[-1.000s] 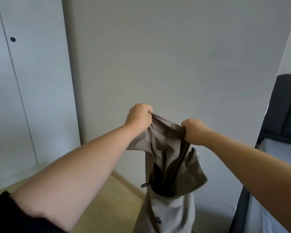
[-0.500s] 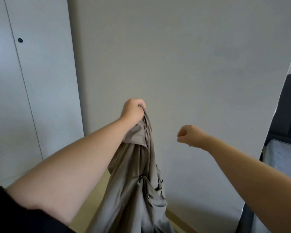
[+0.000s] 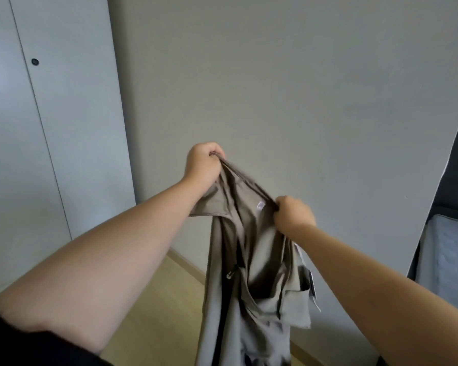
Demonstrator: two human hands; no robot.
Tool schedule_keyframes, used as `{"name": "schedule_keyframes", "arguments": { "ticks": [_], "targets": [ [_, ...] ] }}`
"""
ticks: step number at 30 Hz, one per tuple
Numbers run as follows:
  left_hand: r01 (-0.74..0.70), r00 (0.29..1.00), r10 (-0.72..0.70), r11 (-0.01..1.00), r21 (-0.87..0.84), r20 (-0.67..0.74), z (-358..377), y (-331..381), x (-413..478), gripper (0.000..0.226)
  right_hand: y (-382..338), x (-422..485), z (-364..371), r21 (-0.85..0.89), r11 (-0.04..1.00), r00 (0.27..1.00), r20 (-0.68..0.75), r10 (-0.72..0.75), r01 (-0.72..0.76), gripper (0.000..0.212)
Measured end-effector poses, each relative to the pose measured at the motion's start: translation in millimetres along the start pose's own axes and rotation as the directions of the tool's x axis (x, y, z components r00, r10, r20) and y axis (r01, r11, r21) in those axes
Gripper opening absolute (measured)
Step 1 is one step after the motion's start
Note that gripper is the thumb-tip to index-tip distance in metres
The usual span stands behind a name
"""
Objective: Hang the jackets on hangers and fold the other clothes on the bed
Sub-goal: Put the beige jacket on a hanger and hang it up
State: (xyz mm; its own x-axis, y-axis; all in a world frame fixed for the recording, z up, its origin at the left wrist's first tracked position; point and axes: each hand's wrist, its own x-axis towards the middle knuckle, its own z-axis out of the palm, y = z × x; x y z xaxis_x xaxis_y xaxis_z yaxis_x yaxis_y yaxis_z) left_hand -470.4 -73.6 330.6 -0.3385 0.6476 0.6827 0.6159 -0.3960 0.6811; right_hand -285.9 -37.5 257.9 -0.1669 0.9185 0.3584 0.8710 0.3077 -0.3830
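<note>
Two hands, one garment. The left hand (image 3: pixel 204 161) is fisted on the top edge of the taupe jacket (image 3: pixel 251 260), at what looks like the collar, and is held high. The right hand (image 3: pixel 292 215) is curled round the same edge further along, lower and nearer, so the neckline runs as a taut slanted line between the two grips.

Likely reason: spreading the collar opens the body and shows which way the jacket faces. A small white label (image 3: pixel 259 205) sits just inside the edge, close to the right hand, which suggests the lining side faces the camera.

Jacket location: in the air at mid-scene, in front of the grey wall (image 3: pixel 275 88). It hangs from both grips over the wooden floor (image 3: pixel 156 313) and runs out of view at the bottom. The front is open and the zip pull (image 3: pixel 231 274) dangles below the left grip. A paper tag (image 3: pixel 312 289) hangs under the right forearm.

Surroundings: wardrobe door (image 3: pixel 64 128) at far left, mattress (image 3: pixel 444 260) at the right edge. No hanger in view.

Judgement: the step in hand is orienting the jacket for hanging, and it is not yet on a hanger. Holding it by the collar lets the weight pull the cloth straight, so the shoulders can be found. Risk: once one hand lets go to fetch a hanger, the limp fabric will likely bunch.
</note>
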Motion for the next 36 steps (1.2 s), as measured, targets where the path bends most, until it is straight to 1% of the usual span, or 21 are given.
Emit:
{"name": "schedule_keyframes", "arguments": {
  "ticks": [1,2,3,4,5,6,7,8,9,10,13,14,16,18,20,23,25,28,31,34,36],
  "targets": [
    [-0.123,0.992,0.113,0.961,0.247,0.055,-9,-11,1,0.033,6,3,-8,0.001,1.000,0.995,-0.099,0.004,-0.004,0.015],
    [-0.249,0.964,0.168,0.838,0.485,0.205,-16,-19,-1,0.031,10,6,-16,0.040,0.999,0.984,-0.180,-0.003,0.010,0.016],
    [-0.355,0.919,0.132,0.692,0.629,0.372,-19,-25,-3,0.031,10,11,-25,0.091,0.995,0.971,-0.237,-0.017,0.040,0.015],
    [-0.415,0.870,0.048,0.611,0.674,0.492,-17,-29,-7,0.033,7,15,-34,0.131,0.989,0.964,-0.262,-0.038,0.075,0.016],
    [-0.413,0.824,-0.046,0.634,0.654,0.565,-12,-29,-11,0.037,2,19,-42,0.155,0.981,0.958,-0.277,-0.073,0.119,0.018],
    [-0.346,0.763,-0.136,0.740,0.577,0.632,-4,-24,-16,0.041,-5,21,-49,0.170,0.972,0.955,-0.274,-0.115,0.166,0.021],
    [-0.212,0.691,-0.195,0.866,0.453,0.696,4,-18,-21,0.044,-13,22,-53,0.171,0.961,0.950,-0.261,-0.168,0.217,0.024],
    [-0.059,0.645,-0.217,0.942,0.331,0.733,14,-10,-25,0.045,-20,20,-55,0.166,0.952,0.948,-0.235,-0.216,0.258,0.026],
    [0.045,0.643,-0.217,0.968,0.246,0.734,23,-4,-27,0.042,-25,18,-56,0.165,0.943,0.944,-0.212,-0.253,0.290,0.028],
    [0.091,0.668,-0.213,0.974,0.206,0.713,30,2,-29,0.035,-29,15,-55,0.180,0.934,0.940,-0.202,-0.273,0.310,0.029],
    [0.046,0.783,-0.190,0.967,0.250,0.592,43,12,-31,0.004,-30,10,-57,0.219,0.915,0.926,-0.248,-0.285,0.340,0.030],
    [0.015,0.821,-0.176,0.958,0.288,0.543,46,12,-31,0.015,-28,10,-58,0.205,0.919,0.924,-0.264,-0.278,0.335,0.028],
    [-0.032,0.895,-0.137,0.930,0.367,0.425,47,13,-32,0.020,-20,10,-60,0.099,0.952,0.929,-0.269,-0.254,0.289,0.025],
    [-0.092,0.948,-0.063,0.885,0.457,0.313,44,13,-30,0.016,-11,7,-60,-0.172,0.959,0.951,-0.175,-0.254,0.225,0.021],
    [-0.201,0.950,0.014,0.793,0.575,0.312,41,11,-28,0.013,-3,3,-55,-0.404,0.895,0.974,-0.045,-0.222,0.186,0.019],
    [-0.337,0.921,0.076,0.643,0.688,0.381,39,7,-28,0.012,1,-1,-51,-0.463,0.882,0.996,0.051,-0.076,0.091,0.013],
    [-0.353,0.919,0.089,0.621,0.700,0.384,39,4,-30,0.014,2,1,-51,-0.467,0.882,0.992,0.126,-0.001,0.060,0.010],
    [-0.275,0.948,0.112,0.758,0.592,0.297,44,1,-33,0.014,3,5,-52,-0.306,0.947,0.972,0.234,-0.025,0.098,0.011],
    [-0.056,0.981,-0.025,0.913,0.404,0.193,49,7,-32,0.021,4,6,-52,-0.023,0.995,0.970,0.227,-0.091,0.099,0.010],
    [0.142,0.962,-0.181,0.971,0.192,0.205,56,10,-28,0.030,8,-1,-50,0.191,0.981,0.953,0.292,-0.079,0.023,0.021],
    [0.214,0.956,-0.226,0.973,0.085,0.185,57,11,-28,0.033,9,-6,-48,0.399,0.913,0.909,0.407,-0.088,-0.090,0.024]
  ]
}}
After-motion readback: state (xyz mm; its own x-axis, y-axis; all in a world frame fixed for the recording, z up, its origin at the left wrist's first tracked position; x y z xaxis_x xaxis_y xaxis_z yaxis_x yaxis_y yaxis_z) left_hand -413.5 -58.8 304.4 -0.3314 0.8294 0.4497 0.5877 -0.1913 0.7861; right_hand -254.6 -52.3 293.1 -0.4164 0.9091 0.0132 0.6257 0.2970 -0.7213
